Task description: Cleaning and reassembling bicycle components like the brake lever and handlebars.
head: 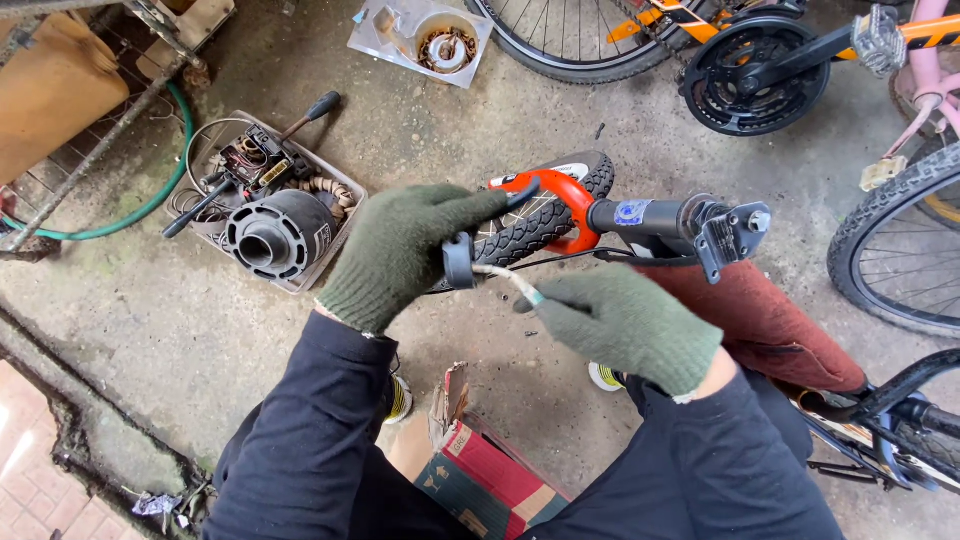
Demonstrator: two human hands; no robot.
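Both my hands wear dark green knit gloves. My left hand (pixel 400 250) grips a black brake lever clamp (pixel 459 260) in front of a small bicycle's front wheel (pixel 545 215). My right hand (pixel 625 320) pinches the white brake cable (pixel 510 280) that runs out of the clamp. Behind my hands are the orange fork (pixel 565 195) and the grey stem with its open black clamp (pixel 730 232). A black cable runs from the lever toward the stem.
A grey tray (pixel 335 245) with a black ribbed motor part, tools and wires lies on the concrete at left. Other bicycles stand at top and right: a black chainring (pixel 755 75), a wheel (pixel 890 250). A red cardboard box (pixel 475 470) sits between my legs.
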